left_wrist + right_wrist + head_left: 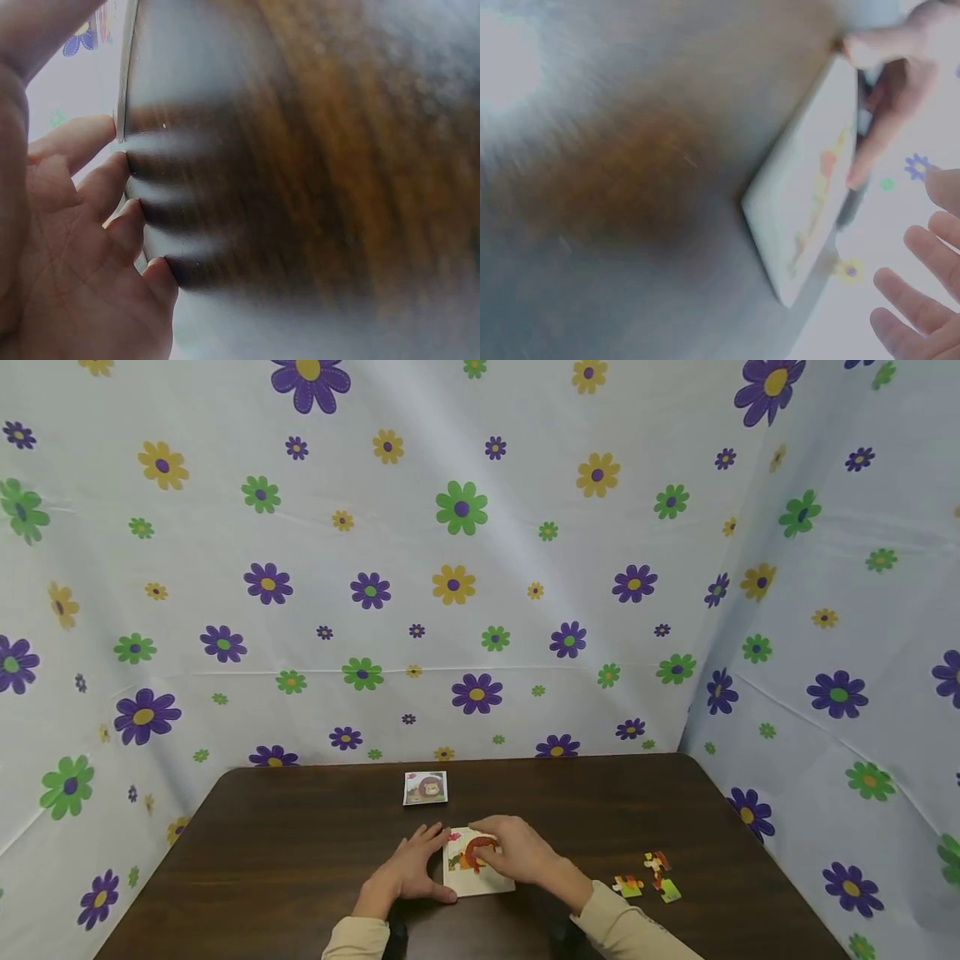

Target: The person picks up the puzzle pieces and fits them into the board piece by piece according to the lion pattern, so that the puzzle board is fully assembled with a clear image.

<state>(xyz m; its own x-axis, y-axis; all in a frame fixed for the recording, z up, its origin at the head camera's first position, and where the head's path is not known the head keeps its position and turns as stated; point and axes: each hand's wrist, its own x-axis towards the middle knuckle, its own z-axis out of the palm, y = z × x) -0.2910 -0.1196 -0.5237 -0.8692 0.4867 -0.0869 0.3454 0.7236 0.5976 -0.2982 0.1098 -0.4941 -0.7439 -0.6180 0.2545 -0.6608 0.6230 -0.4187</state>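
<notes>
A small square jigsaw board point(480, 887) lies on the dark table in front of me, with a pale bare strip along its near side and a partly covered picture. My left hand point(408, 868) spreads along its left edge, thumb by the near corner. In the left wrist view the left hand point(90, 255) has fingertips on the tabletop and beside the board's edge point(127, 67). My right hand point(528, 856) reaches over the board's right side, its thumb on the orange-brown picture. In the right wrist view the right hand's point(926, 300) fingers look loosely extended.
Several loose puzzle pieces point(627, 886) lie on the table point(300, 843) to the right of the board. Farther back sits a picture card point(425, 788) with a lion on it. A flowered cloth point(420, 552) hangs behind the table and along its sides.
</notes>
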